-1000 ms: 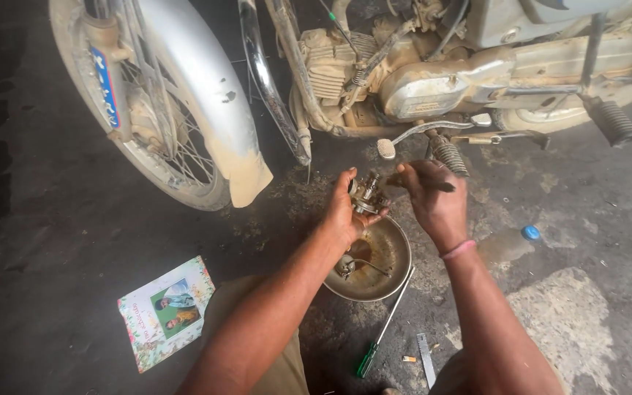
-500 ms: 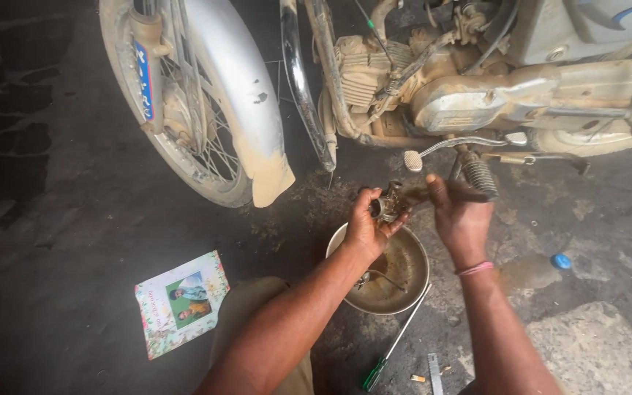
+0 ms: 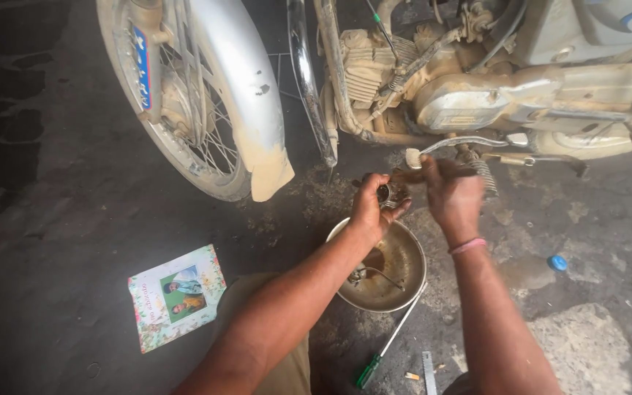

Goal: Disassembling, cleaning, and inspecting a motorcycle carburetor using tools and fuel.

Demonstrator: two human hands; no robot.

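Note:
My left hand (image 3: 369, 207) grips a small grimy metal engine part (image 3: 389, 194) held above a round metal bowl (image 3: 411, 249). My right hand (image 3: 451, 194), with a pink band on the wrist, holds a thin tool against that part. Both hands hover just in front of the dusty motorcycle engine (image 3: 433, 80). In the bowl lie dirty liquid and a few small metal pieces (image 3: 360, 275).
The motorcycle's front wheel and pale mudguard (image 3: 243, 110) stand at upper left. A green-handled screwdriver (image 3: 389, 344) leans on the bowl's rim. A printed card with a photo (image 3: 177, 296) lies on the stained floor at left. A blue cap (image 3: 557, 262) sits at right.
The view has shifted, so the motorcycle and bowl sit further right and lower. Both hands stay on the small part above the bowl.

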